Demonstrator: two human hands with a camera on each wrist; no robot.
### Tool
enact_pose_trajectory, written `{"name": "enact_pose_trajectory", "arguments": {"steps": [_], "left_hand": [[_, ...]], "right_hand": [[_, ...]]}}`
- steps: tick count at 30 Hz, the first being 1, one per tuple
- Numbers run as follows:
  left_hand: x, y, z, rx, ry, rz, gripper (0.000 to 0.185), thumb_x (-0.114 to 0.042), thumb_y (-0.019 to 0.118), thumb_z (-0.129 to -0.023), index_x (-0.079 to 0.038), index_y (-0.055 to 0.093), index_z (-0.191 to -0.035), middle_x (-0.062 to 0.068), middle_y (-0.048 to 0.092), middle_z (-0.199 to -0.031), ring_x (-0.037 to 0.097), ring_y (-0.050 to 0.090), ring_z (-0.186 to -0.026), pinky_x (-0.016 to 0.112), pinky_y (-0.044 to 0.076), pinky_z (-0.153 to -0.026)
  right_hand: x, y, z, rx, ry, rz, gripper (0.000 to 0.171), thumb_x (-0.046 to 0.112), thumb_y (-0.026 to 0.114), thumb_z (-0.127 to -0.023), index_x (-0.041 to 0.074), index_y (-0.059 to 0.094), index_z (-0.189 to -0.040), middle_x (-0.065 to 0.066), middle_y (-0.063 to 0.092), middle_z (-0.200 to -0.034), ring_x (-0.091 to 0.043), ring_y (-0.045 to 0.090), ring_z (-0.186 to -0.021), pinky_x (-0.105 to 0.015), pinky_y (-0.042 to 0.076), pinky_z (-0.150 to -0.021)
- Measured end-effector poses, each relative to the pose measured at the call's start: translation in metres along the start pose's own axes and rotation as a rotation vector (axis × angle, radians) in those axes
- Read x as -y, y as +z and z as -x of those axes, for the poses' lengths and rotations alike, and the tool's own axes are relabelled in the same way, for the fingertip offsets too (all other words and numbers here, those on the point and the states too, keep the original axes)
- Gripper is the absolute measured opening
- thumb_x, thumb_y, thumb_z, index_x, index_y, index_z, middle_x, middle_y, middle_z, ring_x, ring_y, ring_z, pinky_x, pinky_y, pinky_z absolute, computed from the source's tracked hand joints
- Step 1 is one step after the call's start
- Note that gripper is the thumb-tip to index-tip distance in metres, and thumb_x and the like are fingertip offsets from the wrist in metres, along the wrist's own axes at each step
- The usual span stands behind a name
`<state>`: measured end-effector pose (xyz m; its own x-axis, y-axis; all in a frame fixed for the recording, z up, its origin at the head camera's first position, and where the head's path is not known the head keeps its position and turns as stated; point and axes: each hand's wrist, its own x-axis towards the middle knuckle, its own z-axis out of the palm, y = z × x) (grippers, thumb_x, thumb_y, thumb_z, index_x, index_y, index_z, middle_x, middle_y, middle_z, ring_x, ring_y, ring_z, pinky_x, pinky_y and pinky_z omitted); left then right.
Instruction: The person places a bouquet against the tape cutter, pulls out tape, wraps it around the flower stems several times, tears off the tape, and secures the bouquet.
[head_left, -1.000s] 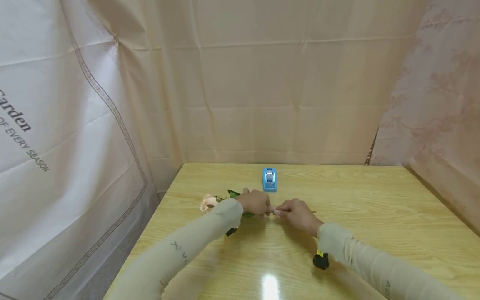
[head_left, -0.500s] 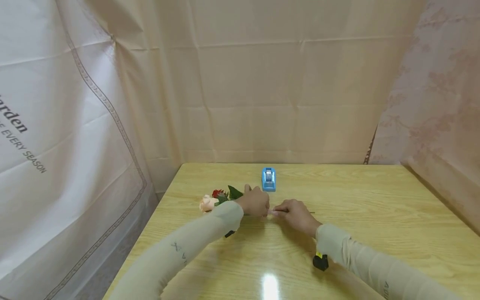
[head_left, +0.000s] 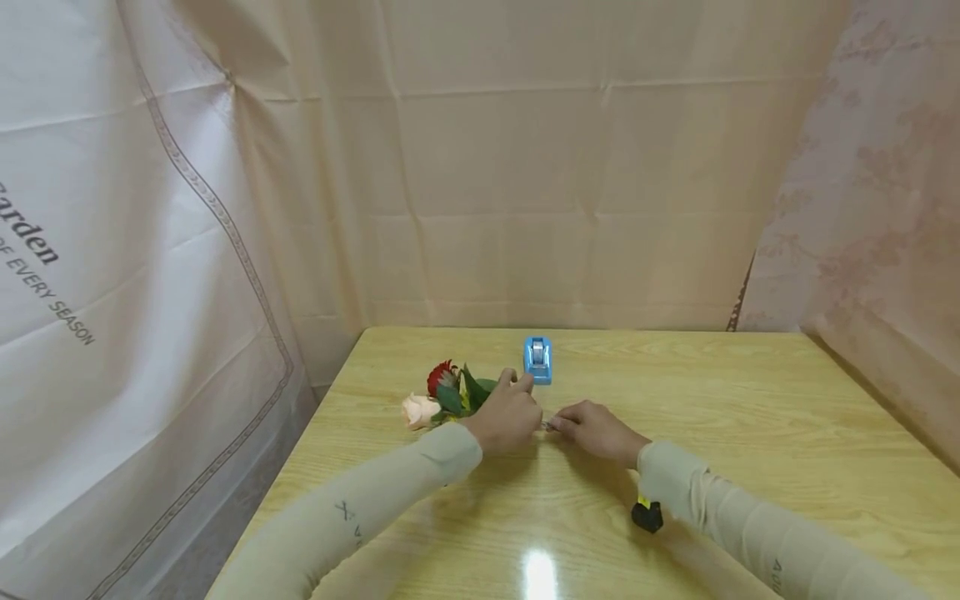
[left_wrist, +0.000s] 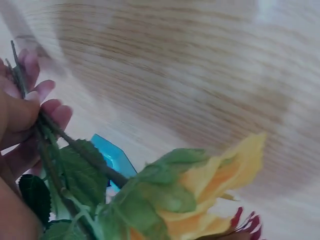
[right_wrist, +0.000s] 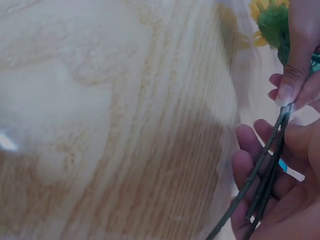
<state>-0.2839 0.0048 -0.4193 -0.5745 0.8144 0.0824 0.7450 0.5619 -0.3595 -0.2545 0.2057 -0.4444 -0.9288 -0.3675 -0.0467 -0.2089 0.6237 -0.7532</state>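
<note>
left hand pinching flower stems | right hand gripping stem ends | probably light, bendy, petals delicate, so best grabbed mid-stem

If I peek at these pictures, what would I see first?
Two hands meet mid-table: the left hand and right hand grip the stems of a small flower bunch. Its red flower and peach rose lie to the left of the hands. Just behind sits a bright blue tape dispenser on the wooden table.
</note>
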Motion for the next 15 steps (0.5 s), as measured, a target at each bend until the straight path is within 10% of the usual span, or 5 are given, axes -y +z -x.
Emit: {"name": "enact_pose_trajectory", "arguments": {"steps": [15], "left_hand": [[-0.0044, 0.0019, -0.0008, 0.062, 0.051, -0.139, 0.017, -0.032, 0.068, -0.1, -0.028, 0.074, -0.084, -0.012, 0.069, -0.081, 0.016, 0.047, -0.106, 0.046, 0.033, -0.102]], "right_hand": [[-0.0021, 0.0021, -0.0032, 0.011, 0.013, -0.035, 0.025, 0.015, 0.054, -0.108, 0.003, 0.074, -0.098, -0.004, 0.061, -0.077, -0.016, 0.053, -0.074, -0.033, 0.045, -0.072]]}}
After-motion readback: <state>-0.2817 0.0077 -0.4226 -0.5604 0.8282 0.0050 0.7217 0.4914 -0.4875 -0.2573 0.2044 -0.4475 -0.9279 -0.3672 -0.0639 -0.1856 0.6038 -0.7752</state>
